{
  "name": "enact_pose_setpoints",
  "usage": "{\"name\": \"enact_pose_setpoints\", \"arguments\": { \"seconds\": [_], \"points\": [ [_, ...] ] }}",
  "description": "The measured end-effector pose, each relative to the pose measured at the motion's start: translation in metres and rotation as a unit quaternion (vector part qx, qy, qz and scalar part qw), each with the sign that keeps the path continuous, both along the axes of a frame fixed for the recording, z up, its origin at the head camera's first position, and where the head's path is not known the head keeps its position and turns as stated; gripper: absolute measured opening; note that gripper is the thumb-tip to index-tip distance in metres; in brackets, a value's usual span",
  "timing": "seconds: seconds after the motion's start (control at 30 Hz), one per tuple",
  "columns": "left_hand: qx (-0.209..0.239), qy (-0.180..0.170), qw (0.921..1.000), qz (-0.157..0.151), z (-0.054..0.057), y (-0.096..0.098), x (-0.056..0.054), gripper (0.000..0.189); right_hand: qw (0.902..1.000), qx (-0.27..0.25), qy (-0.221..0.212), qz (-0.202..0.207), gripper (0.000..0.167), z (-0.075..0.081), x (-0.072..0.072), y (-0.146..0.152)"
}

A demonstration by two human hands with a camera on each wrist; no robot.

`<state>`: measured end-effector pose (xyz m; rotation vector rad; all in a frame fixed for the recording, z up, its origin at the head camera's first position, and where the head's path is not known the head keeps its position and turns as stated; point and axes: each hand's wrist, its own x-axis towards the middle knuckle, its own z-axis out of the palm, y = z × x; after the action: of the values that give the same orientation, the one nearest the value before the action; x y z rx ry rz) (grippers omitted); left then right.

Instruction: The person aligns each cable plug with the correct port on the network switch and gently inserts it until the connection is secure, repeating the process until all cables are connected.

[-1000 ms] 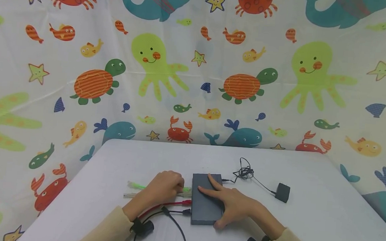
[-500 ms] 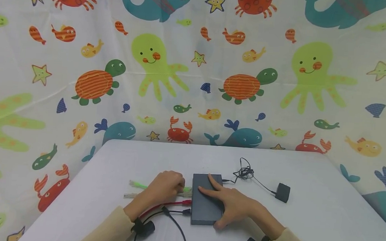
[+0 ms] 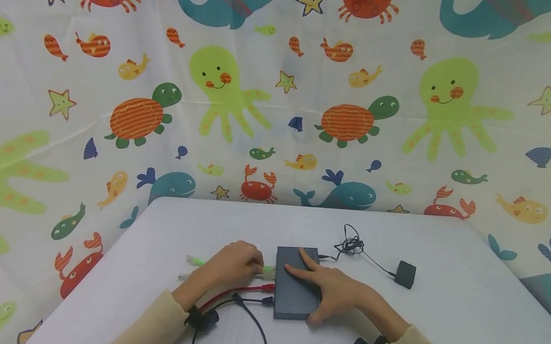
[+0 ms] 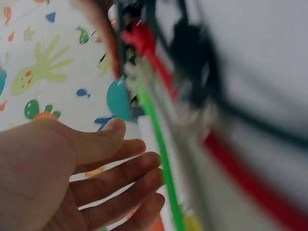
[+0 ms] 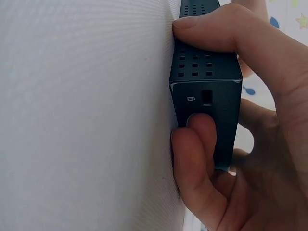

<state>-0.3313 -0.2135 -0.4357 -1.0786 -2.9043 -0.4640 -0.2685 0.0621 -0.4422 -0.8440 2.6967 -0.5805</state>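
Observation:
A dark grey network switch (image 3: 291,301) lies flat on the table, its port side facing left. My right hand (image 3: 336,293) grips it from the right: thumb on the vented near side, two fingers stretched over the top, others curled against the end with the lock slot (image 5: 207,97). My left hand (image 3: 230,267) is at the port side, fingers loosely bent. In the left wrist view, its fingertips are right beside a green network cable (image 4: 161,154), with nothing between thumb and fingers. A pale grey cable (image 4: 179,144) runs alongside. A red plug (image 3: 267,287) sits in the switch.
A black plug (image 3: 268,301) with its black cable (image 3: 258,328) leads off toward the near edge. Behind the switch on the right are a coiled thin power cord (image 3: 352,245) and its black adapter (image 3: 405,274). A sea-animal curtain (image 3: 280,103) hangs behind the white table (image 3: 443,247).
The head view has shifted very slightly. The left wrist has moved a little up and left, covering more of the cables' far ends. The right hand and switch stay put.

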Motion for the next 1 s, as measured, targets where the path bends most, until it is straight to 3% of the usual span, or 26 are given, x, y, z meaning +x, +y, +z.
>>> {"name": "enact_pose_setpoints", "arguments": {
  "seconds": [0.2,0.4,0.5,0.73,0.87,1.0],
  "points": [
    [0.005,-0.012,0.9971,0.075,0.016,-0.021,-0.009,0.010,1.0000,-0.002,-0.002,-0.002,0.103,-0.001,0.001,-0.001],
    [-0.046,-0.053,0.9874,0.142,0.022,-0.041,-0.016,0.015,1.0000,-0.002,0.000,-0.001,0.104,0.000,0.002,0.000],
    [-0.066,-0.075,0.9840,0.148,0.021,-0.044,-0.016,0.019,1.0000,0.000,0.003,0.001,0.104,0.000,0.001,-0.001],
    [-0.078,-0.085,0.9834,0.140,0.023,-0.044,-0.013,0.020,1.0000,0.001,0.005,0.002,0.103,-0.001,0.002,0.000],
    [-0.075,-0.067,0.9849,0.141,0.024,-0.045,-0.016,0.018,1.0000,0.003,0.008,0.002,0.103,-0.001,0.002,0.000],
    [-0.065,-0.016,0.9874,0.143,0.025,-0.049,-0.022,0.014,1.0000,0.002,0.008,0.001,0.104,0.000,0.002,0.000]
  ]
}}
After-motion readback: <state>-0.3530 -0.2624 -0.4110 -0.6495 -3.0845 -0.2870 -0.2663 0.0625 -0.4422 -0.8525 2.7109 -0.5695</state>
